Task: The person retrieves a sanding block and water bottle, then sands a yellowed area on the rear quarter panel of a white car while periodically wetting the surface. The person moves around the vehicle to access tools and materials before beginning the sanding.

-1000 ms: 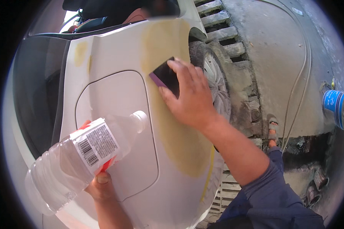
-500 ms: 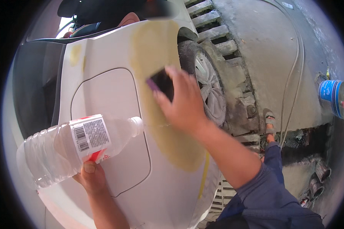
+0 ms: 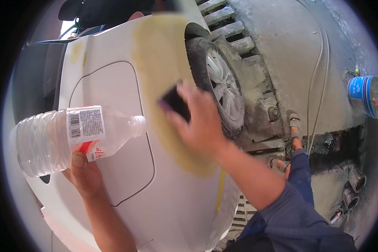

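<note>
My left hand grips a large clear plastic bottle from below, thumb up against its white and red label. The bottle lies nearly level over the car's fuel flap, its neck pointing right; I cannot tell whether liquid is inside. My right hand, slightly blurred, holds a black sanding block with a purple edge. That block is on the yellowish filler patch, which spreads over the white car panel above the wheel. The hand hides part of the block and patch.
To the right of the panel is the car's wheel. Beyond it run a slotted floor grate and a long hose. A blue bucket and metal pipes are at far right. My sandalled feet stand beside the car.
My right hand has slid the sanding block toward me along the filler patch. The bottle in my left hand has turned closer to level. The whole view has shifted a little.
</note>
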Action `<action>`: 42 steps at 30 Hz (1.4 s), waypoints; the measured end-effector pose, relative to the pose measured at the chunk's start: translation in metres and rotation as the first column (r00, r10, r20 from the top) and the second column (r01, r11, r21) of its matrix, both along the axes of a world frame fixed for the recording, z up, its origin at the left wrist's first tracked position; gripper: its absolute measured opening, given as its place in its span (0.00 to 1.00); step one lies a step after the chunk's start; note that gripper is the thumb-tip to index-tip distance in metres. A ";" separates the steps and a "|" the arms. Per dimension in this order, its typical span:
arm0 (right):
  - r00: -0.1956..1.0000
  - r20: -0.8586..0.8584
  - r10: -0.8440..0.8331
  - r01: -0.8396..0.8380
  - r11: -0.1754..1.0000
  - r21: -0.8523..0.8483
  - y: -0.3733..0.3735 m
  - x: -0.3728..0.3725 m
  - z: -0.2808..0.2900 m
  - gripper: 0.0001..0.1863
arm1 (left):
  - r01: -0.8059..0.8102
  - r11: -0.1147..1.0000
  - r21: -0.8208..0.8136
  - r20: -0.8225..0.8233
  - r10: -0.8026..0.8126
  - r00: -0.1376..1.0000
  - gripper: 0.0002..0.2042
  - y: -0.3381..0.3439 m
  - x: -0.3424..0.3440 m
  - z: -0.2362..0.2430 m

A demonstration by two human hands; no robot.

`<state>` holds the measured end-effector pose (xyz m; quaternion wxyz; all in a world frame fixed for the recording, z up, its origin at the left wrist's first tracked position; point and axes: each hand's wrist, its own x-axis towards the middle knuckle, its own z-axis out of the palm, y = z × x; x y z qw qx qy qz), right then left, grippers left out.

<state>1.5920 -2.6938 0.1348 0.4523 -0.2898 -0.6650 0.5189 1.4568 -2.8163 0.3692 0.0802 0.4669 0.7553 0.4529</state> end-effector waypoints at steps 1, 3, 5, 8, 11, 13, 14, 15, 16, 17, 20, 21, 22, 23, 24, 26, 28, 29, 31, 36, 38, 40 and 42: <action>0.998 -0.014 0.055 -0.055 0.998 0.019 -0.033 0.026 -0.001 0.37 | 0.009 1.000 -0.001 0.022 -0.009 1.000 0.35 0.000 0.000 0.003; 0.991 -0.034 0.131 -0.131 0.991 0.008 -0.094 0.078 -0.006 0.39 | 0.017 1.000 -0.014 -0.009 -0.017 1.000 0.34 0.006 0.004 0.004; 0.988 -0.037 0.150 -0.151 0.989 -0.013 -0.108 0.092 -0.004 0.39 | 0.014 1.000 -0.018 -0.020 -0.015 1.000 0.33 0.009 0.005 0.003; 0.995 -0.015 0.100 -0.099 0.994 0.036 -0.073 0.066 -0.007 0.37 | -0.020 1.000 -0.003 -0.014 0.020 1.000 0.32 0.011 0.005 0.001; 1.000 -0.010 -0.024 0.023 1.000 -0.007 -0.006 0.014 -0.006 0.34 | -0.060 0.998 -0.024 -0.019 0.060 0.998 0.32 0.017 0.008 -0.001; 1.000 0.023 -0.016 0.017 1.000 -0.024 -0.008 0.021 -0.004 0.35 | -0.044 0.998 -0.046 -0.017 0.043 0.999 0.32 0.016 0.002 0.000; 0.999 0.024 0.036 -0.037 0.999 0.018 -0.032 0.031 -0.009 0.36 | -0.076 0.996 -0.052 -0.052 0.073 0.996 0.34 0.013 0.003 0.001; 0.996 0.036 0.081 -0.083 0.994 0.068 -0.065 0.053 -0.017 0.37 | -0.100 0.994 -0.050 -0.078 0.096 0.992 0.37 0.015 0.007 0.001; 0.992 0.031 0.122 -0.124 0.990 0.064 -0.093 0.083 -0.022 0.38 | -0.115 0.992 -0.044 -0.096 0.110 0.989 0.40 0.021 0.010 -0.001; 0.986 0.018 0.168 -0.169 0.984 0.051 -0.112 0.106 -0.025 0.38 | -0.106 0.994 -0.036 -0.097 0.102 0.990 0.40 0.023 0.012 -0.001; 0.978 -0.048 0.204 -0.203 0.979 0.027 -0.113 0.117 -0.021 0.38 | -0.111 0.993 -0.035 -0.123 0.106 0.987 0.40 0.023 0.012 -0.001; 0.982 -0.049 0.180 -0.176 0.982 0.063 -0.106 0.104 -0.023 0.38 | -0.128 0.991 -0.044 -0.138 0.120 0.983 0.39 0.023 0.014 0.001; 0.988 -0.047 0.149 -0.144 0.984 0.104 -0.081 0.082 -0.017 0.38 | -0.138 0.989 -0.048 -0.150 0.129 0.980 0.39 0.025 0.016 0.002; 0.993 -0.052 0.102 -0.095 0.987 0.130 -0.057 0.059 -0.010 0.38 | -0.134 0.989 -0.061 -0.143 0.125 0.982 0.39 0.027 0.016 0.002; 0.997 -0.058 0.055 -0.046 0.987 0.153 -0.042 0.044 -0.005 0.38 | -0.131 0.988 -0.076 -0.134 0.120 0.984 0.39 0.028 0.016 0.002; 1.000 -0.017 0.026 -0.023 0.990 0.141 -0.043 0.047 -0.014 0.38 | -0.096 0.992 -0.086 -0.112 0.086 0.990 0.39 0.030 0.009 -0.010; 0.995 -0.006 0.101 -0.100 0.988 0.116 -0.070 0.060 -0.012 0.37 | -0.077 0.993 -0.091 -0.168 0.061 0.984 0.39 0.021 0.005 0.001; 0.990 -0.035 0.137 -0.133 0.986 0.098 -0.096 0.081 -0.021 0.38 | -0.075 0.992 -0.100 -0.168 0.058 0.984 0.39 0.020 0.006 0.004; 0.974 -0.084 0.208 -0.204 0.977 0.057 -0.124 0.113 -0.032 0.38 | -0.071 0.990 -0.122 -0.159 0.051 0.986 0.39 0.022 0.012 0.003; 0.976 -0.146 0.161 -0.140 0.979 0.149 -0.070 0.064 -0.003 0.41 | 0.015 0.990 -0.139 -0.077 -0.026 0.997 0.33 0.016 0.006 0.007; 0.982 -0.122 0.141 -0.121 0.980 0.159 -0.062 0.058 0.000 0.42 | 0.021 0.990 -0.139 -0.026 -0.025 0.999 0.34 0.013 -0.001 0.001; 0.980 -0.137 0.143 -0.126 0.984 0.128 -0.069 0.057 -0.002 0.43 | 0.004 0.988 -0.151 -0.008 -0.006 1.000 0.35 0.008 -0.005 0.005; 0.969 -0.150 0.195 -0.183 0.979 0.091 -0.113 0.092 -0.021 0.42 | -0.057 0.989 -0.135 -0.107 0.043 0.993 0.38 0.011 0.007 0.012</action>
